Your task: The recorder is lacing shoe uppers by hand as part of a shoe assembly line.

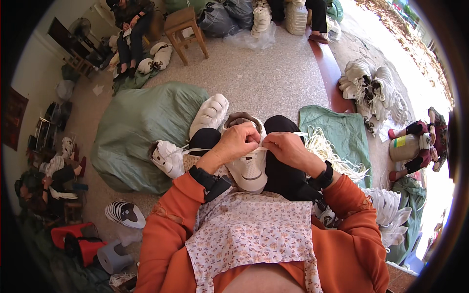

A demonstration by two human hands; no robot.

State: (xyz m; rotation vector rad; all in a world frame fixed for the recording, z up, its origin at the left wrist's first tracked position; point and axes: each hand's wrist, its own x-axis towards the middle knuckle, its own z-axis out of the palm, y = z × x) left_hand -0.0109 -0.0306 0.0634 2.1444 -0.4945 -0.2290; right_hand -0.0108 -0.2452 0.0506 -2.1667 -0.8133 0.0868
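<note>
A white shoe upper (250,172) with a brown inner opening rests on my lap between my knees, its toe toward me. My left hand (238,142) is over the lacing area with fingers pinched together. Close beside it, my right hand (289,150) pinches a white shoelace (262,148) at the shoe's eyelets. A lace also trails left from under my left hand. How the lace runs between the fingertips is partly hidden. Another white shoe upper (167,158) sits by my left knee, and a row of stacked white uppers (209,116) lies beyond it.
A large green sack (141,134) bulges at left. Loose white laces (337,155) lie on a green cloth (332,122) at right. Bundled uppers (373,85) sit farther right, with more stacked near my right elbow. A wooden stool (181,24) stands ahead. Several people sit around.
</note>
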